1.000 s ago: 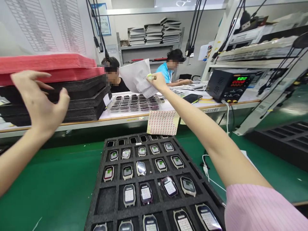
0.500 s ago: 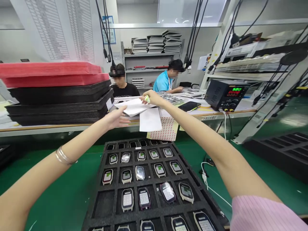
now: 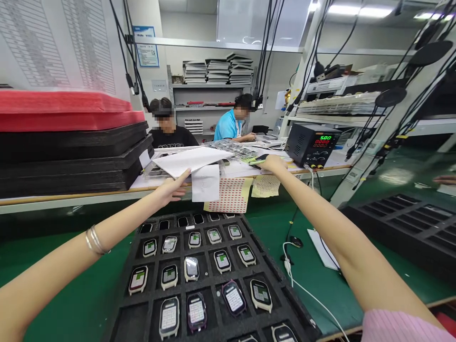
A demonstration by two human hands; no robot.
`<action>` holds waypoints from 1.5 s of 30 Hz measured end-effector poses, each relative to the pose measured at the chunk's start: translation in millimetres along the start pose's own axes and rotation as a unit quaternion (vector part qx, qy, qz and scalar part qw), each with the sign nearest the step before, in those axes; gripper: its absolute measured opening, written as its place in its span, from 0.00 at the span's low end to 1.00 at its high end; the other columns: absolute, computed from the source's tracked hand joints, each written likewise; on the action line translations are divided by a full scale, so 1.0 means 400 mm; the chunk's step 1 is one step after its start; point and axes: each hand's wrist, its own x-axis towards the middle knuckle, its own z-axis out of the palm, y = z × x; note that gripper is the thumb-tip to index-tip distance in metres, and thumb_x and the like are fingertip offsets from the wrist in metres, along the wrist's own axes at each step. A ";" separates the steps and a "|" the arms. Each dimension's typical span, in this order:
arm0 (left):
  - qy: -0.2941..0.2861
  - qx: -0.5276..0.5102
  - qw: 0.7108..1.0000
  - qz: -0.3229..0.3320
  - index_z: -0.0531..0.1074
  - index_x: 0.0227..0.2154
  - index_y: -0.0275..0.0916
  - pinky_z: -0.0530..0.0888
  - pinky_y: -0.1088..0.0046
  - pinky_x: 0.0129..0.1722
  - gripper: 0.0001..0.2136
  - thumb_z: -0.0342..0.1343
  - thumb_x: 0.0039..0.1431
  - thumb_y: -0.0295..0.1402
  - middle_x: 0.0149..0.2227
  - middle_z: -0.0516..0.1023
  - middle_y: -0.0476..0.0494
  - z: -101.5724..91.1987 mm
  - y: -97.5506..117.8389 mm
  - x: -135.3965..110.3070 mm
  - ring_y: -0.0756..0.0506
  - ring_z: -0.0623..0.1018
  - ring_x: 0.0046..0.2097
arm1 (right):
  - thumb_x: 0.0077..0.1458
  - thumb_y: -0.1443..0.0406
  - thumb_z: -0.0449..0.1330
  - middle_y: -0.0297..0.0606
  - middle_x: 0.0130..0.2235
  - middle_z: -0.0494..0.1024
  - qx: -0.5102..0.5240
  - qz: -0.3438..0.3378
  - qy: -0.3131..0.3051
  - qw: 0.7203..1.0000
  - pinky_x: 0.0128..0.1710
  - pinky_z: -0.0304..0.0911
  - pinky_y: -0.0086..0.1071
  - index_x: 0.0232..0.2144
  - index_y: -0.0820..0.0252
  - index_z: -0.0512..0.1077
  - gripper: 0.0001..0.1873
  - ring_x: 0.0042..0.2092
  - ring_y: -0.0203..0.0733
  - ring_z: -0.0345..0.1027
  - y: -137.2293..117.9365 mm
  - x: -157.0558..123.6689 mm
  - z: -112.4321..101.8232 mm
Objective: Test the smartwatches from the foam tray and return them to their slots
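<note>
My left hand (image 3: 171,189) is at the front edge of the workbench. Its thumb touches the lower edge of the white paper sheets (image 3: 194,160), while the other fingers point right, apart from each other. My right hand (image 3: 274,164) grips the right end of the dark smartphone (image 3: 261,158) on the bench; its fingertips are partly hidden. Another white paper (image 3: 205,184) hangs over the bench edge, beside a sheet of small red stickers (image 3: 230,194). Below my arms lies a black foam tray (image 3: 132,319) with several smartwatches (image 3: 169,316) in its compartments, most screens lit.
Black foam trays (image 3: 64,166) topped by red ones (image 3: 64,111) are stacked at left. A power supply (image 3: 313,145) stands at right, cables hanging nearby. Two co-workers, one in black (image 3: 174,137) and one in blue (image 3: 226,126), sit across the bench. Another black tray (image 3: 399,237) lies at right.
My right hand has left the white papers and moved right to the smartphone. My left hand stays by the paper edge. The view has turned right.
</note>
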 end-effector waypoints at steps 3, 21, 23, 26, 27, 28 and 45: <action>-0.041 -0.016 0.999 0.004 0.72 0.29 0.36 0.70 0.56 0.49 0.29 0.58 0.41 0.61 0.42 0.77 0.27 0.005 -0.005 0.005 0.32 0.74 0.50 | 0.62 0.59 0.58 0.44 0.51 0.68 -0.005 0.060 -0.019 0.998 0.47 0.65 0.47 0.50 0.62 0.66 0.18 0.49 0.49 0.66 -0.014 0.014 0.012; 0.019 -0.183 0.974 0.130 0.70 0.31 0.33 0.77 0.73 0.34 0.08 0.45 0.57 0.24 0.28 0.77 0.39 0.011 0.175 0.054 0.45 0.79 0.33 | 0.60 0.55 0.58 0.45 0.53 0.65 0.028 0.140 -0.016 0.990 0.46 0.64 0.47 0.53 0.61 0.63 0.24 0.50 0.51 0.63 -0.065 0.067 0.041; 0.039 -0.160 0.977 0.134 0.71 0.31 0.33 0.76 0.72 0.31 0.07 0.48 0.55 0.24 0.27 0.76 0.38 -0.005 0.233 0.079 0.44 0.79 0.32 | 0.60 0.56 0.58 0.45 0.54 0.64 0.028 0.148 -0.014 0.988 0.46 0.64 0.47 0.54 0.61 0.63 0.23 0.51 0.52 0.62 -0.062 0.060 0.040; 0.075 -0.108 0.984 0.119 0.72 0.31 0.31 0.75 0.71 0.27 0.05 0.51 0.55 0.26 0.27 0.76 0.36 -0.027 0.284 0.116 0.42 0.78 0.31 | 0.60 0.57 0.59 0.45 0.54 0.63 0.031 0.158 -0.015 0.987 0.46 0.64 0.47 0.54 0.60 0.62 0.24 0.52 0.53 0.61 -0.059 0.054 0.032; 0.086 -0.088 0.986 0.110 0.72 0.33 0.31 0.75 0.70 0.27 0.06 0.52 0.56 0.28 0.28 0.76 0.36 -0.035 0.290 0.126 0.42 0.78 0.32 | 0.59 0.57 0.59 0.45 0.54 0.64 0.033 0.163 -0.017 0.986 0.46 0.64 0.48 0.54 0.60 0.62 0.24 0.53 0.54 0.61 -0.056 0.054 0.029; 0.095 -0.066 0.988 0.100 0.72 0.35 0.31 0.75 0.70 0.29 0.07 0.53 0.58 0.30 0.31 0.76 0.37 -0.045 0.289 0.135 0.43 0.78 0.33 | 0.58 0.57 0.61 0.46 0.54 0.64 0.036 0.169 -0.020 0.985 0.46 0.64 0.49 0.54 0.60 0.62 0.26 0.53 0.55 0.60 -0.053 0.056 0.026; 0.196 0.056 0.964 0.169 0.68 0.48 0.34 0.75 0.59 0.43 0.15 0.55 0.61 0.35 0.48 0.72 0.39 -0.101 0.271 0.175 0.42 0.75 0.45 | 0.62 0.61 0.58 0.45 0.54 0.66 0.074 0.126 0.066 0.987 0.49 0.64 0.49 0.53 0.62 0.64 0.19 0.51 0.50 0.64 0.049 0.078 0.052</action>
